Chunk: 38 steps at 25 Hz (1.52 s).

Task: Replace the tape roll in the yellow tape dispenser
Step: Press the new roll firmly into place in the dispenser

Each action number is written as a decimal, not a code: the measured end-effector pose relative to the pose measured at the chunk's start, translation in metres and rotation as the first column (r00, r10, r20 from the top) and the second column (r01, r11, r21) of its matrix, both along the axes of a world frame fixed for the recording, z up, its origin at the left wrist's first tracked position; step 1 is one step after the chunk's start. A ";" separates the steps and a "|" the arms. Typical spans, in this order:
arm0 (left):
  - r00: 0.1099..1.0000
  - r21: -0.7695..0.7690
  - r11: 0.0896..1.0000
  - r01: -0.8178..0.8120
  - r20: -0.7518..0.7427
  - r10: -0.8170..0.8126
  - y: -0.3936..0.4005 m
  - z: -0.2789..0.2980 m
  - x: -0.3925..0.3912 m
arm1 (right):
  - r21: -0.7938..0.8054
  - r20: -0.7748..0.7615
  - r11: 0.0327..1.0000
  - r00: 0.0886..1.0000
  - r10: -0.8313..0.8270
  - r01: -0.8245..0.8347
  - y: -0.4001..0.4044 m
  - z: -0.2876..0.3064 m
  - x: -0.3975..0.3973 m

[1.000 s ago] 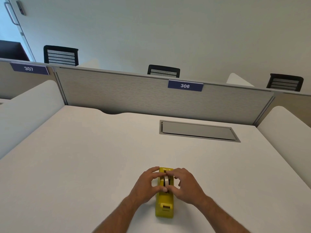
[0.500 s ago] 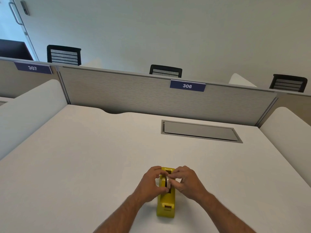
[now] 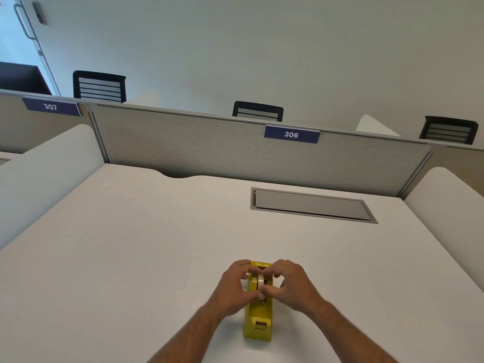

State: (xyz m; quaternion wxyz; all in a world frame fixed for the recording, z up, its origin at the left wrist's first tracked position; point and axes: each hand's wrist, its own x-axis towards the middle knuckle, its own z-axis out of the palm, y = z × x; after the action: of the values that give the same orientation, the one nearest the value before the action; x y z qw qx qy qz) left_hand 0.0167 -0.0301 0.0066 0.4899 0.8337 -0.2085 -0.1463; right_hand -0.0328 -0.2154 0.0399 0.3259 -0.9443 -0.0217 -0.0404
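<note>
The yellow tape dispenser (image 3: 258, 320) lies on the white desk (image 3: 131, 258), its cutter end toward me. A whitish tape roll (image 3: 260, 282) stands on edge in its slot. My left hand (image 3: 231, 288) holds the dispenser's left side, with thumb and fingertips at the roll. My right hand (image 3: 293, 284) pinches the roll from the right side, fingers at its top and lower edge. Both hands hide most of the roll and the dispenser's middle.
A grey flap cover (image 3: 311, 205) is set into the desk at the back right. A fabric partition (image 3: 235, 150) with a "306" label (image 3: 291, 134) closes the far edge. White side panels (image 3: 44, 174) rise on both sides. Chair backs (image 3: 258, 111) show behind.
The view has shifted slightly. My fingers have adjusted on the roll, and more of its whitish edge shows in the slot. The dispenser has not moved on the desk.
</note>
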 end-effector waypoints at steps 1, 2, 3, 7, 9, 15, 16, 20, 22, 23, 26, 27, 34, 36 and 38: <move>1.000 0.003 1.000 0.006 0.000 -0.006 0.000 -0.001 0.000 | -0.025 -0.009 0.999 1.000 0.022 -0.022 0.001 0.000 0.000; 1.000 0.007 1.000 0.010 0.000 -0.010 0.001 -0.002 0.000 | -0.041 -0.016 0.999 0.999 0.035 -0.035 0.002 -0.001 -0.001; 1.000 0.009 1.000 0.010 -0.001 -0.010 0.000 -0.002 0.001 | -0.051 -0.023 0.998 0.999 0.038 -0.039 0.002 -0.001 -0.001; 1.000 0.019 1.000 -0.009 -0.009 0.009 -0.001 -0.003 0.001 | -0.086 -0.037 0.996 0.999 0.034 -0.037 0.002 -0.001 0.000; 1.000 0.030 0.999 -0.010 -0.008 0.010 -0.002 -0.001 0.001 | -0.081 -0.033 0.996 0.999 0.026 -0.029 0.003 -0.001 -0.001; 1.000 0.037 0.999 -0.015 -0.016 0.016 -0.003 0.000 0.000 | 0.034 -0.022 0.999 0.999 -0.029 0.029 0.003 0.000 0.002; 1.000 0.038 0.999 -0.018 -0.020 0.018 -0.003 0.000 0.000 | 0.051 -0.019 0.998 0.999 -0.034 0.035 0.003 0.001 0.003; 0.999 0.055 0.998 -0.026 -0.030 0.027 -0.004 0.001 0.002 | 0.081 -0.023 0.996 1.000 -0.019 0.021 0.003 0.005 0.004; 0.999 0.057 0.998 -0.030 -0.027 0.032 -0.004 0.000 0.002 | 0.069 -0.029 0.998 1.000 -0.011 0.013 0.003 0.006 0.005; 0.999 0.057 0.998 -0.032 -0.025 0.034 -0.004 -0.001 0.002 | 0.060 -0.037 0.998 0.999 -0.011 0.013 0.003 0.006 0.005; 0.999 0.060 0.998 -0.037 -0.026 0.038 -0.005 -0.002 0.002 | 0.015 -0.077 1.000 0.997 0.011 -0.010 0.004 0.003 0.004; 0.999 0.064 0.997 -0.038 -0.025 0.040 -0.005 -0.002 0.001 | -0.001 -0.085 1.000 0.996 0.017 -0.017 0.004 0.003 0.004; 0.998 0.070 0.996 -0.049 -0.023 0.051 -0.006 0.002 0.000 | -0.025 -0.099 1.000 0.995 -0.002 -0.001 0.005 0.006 0.003; 0.998 0.077 0.996 -0.053 -0.031 0.055 -0.006 0.003 0.000 | -0.009 -0.105 1.000 0.994 -0.012 0.011 0.004 0.007 0.004; 0.998 0.084 0.995 -0.053 -0.032 0.056 -0.006 0.004 0.001 | 0.011 -0.106 1.000 0.994 -0.023 0.024 0.004 0.008 0.006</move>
State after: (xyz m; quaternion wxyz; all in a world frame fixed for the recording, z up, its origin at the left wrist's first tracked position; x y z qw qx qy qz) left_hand 0.0173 -0.0363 0.0105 0.4621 0.8562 -0.1708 -0.1556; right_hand -0.0272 -0.2118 0.0480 0.3319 -0.9433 0.0070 0.0056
